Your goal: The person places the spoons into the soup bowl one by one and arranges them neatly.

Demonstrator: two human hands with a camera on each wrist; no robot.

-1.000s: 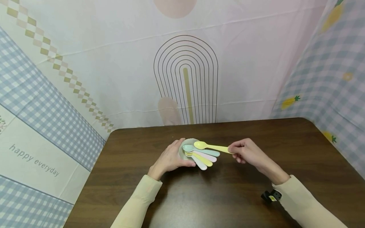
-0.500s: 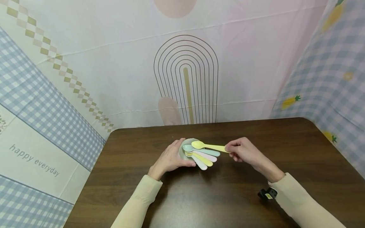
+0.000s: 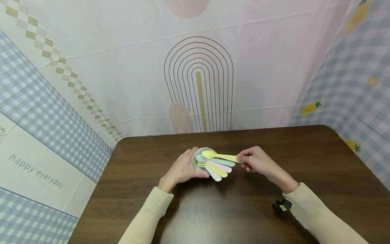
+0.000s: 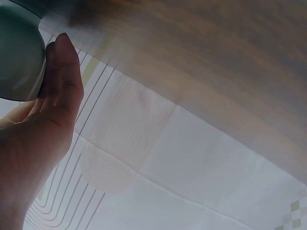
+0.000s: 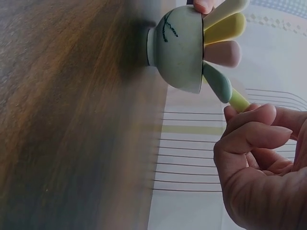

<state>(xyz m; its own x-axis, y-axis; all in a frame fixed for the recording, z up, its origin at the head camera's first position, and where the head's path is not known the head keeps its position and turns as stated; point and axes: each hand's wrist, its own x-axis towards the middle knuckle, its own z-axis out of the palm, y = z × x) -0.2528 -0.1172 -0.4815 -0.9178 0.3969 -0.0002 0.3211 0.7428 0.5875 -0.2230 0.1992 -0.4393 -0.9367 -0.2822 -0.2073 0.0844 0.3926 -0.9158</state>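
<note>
In the head view a small pale-green bowl [image 5: 180, 52] stands on the table. My left hand [image 3: 181, 168] grips it from the left, fingers round the far side and thumb at the near rim. A light-teal spoon [image 3: 225, 162], a pale-pink handle [image 3: 224, 167], a yellow fork [image 3: 219, 170] and a white handle [image 3: 215, 175] fan out over its right rim. Between thumb and fingers my right hand [image 3: 257, 162] pinches the handle end of a yellow spoon [image 3: 224, 156]. This spoon's head is over the bowl, behind the teal one; whether they touch I cannot tell.
The brown wooden table [image 3: 243, 210] ends at a back edge against a patterned cloth [image 3: 262, 74]. Blue checked cloth [image 3: 365, 84] hangs on the right, with more at the left. A small black device [image 3: 281, 205] sits at my right wrist.
My right hand has moved left with the yellow spoon, bringing its head further over the bowl. The left hand, the bowl and the other cutlery have stayed put.
</note>
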